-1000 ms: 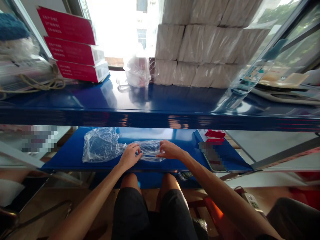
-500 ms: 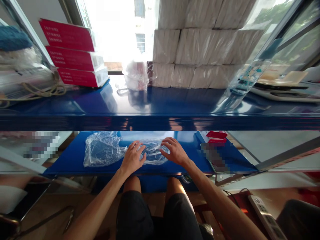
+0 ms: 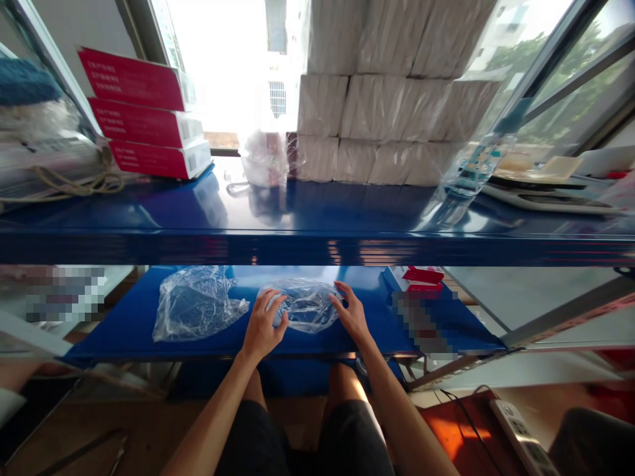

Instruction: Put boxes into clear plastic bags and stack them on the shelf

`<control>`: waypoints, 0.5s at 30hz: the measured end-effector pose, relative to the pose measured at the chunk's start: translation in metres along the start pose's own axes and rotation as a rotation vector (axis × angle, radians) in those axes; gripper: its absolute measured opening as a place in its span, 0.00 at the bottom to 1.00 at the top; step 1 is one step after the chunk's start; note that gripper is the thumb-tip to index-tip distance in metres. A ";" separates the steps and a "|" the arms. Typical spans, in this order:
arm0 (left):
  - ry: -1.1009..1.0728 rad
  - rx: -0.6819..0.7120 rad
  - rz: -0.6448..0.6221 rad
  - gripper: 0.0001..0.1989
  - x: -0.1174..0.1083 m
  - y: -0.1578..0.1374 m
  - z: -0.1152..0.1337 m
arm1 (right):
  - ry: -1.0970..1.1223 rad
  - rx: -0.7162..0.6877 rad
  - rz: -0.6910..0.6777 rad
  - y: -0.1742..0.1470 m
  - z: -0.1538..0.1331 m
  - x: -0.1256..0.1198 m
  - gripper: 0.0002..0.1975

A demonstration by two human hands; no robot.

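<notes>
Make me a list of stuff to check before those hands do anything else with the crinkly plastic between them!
1. Hands at both ends of the middle plastic: ok, left hand at its left end, right hand at its right.
2. Fingers pinched shut: not ok, they are parted on both hands.
3. Middle plastic smooth: not ok, it's crumpled.
4. Anything inside it: cannot tell.
5. Red-and-white box away from the right hand: ok, it sits apart, farther right.
</notes>
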State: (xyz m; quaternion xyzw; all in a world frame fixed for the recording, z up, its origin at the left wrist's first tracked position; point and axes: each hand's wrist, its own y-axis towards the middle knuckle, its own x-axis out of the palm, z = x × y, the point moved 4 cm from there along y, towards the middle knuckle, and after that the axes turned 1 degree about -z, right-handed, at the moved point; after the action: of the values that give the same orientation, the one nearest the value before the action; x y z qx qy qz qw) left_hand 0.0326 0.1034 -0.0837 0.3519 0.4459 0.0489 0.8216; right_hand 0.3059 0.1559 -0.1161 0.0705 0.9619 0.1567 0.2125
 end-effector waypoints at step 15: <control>-0.026 0.089 -0.233 0.23 0.087 0.018 0.125 | -0.388 0.047 0.564 0.049 -0.012 -0.155 0.24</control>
State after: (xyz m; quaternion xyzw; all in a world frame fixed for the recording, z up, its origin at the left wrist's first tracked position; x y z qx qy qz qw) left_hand 0.1848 0.0847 -0.0888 0.3345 0.4749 -0.0714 0.8109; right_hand 0.4440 0.1671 -0.0297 0.3671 0.8496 0.1707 0.3381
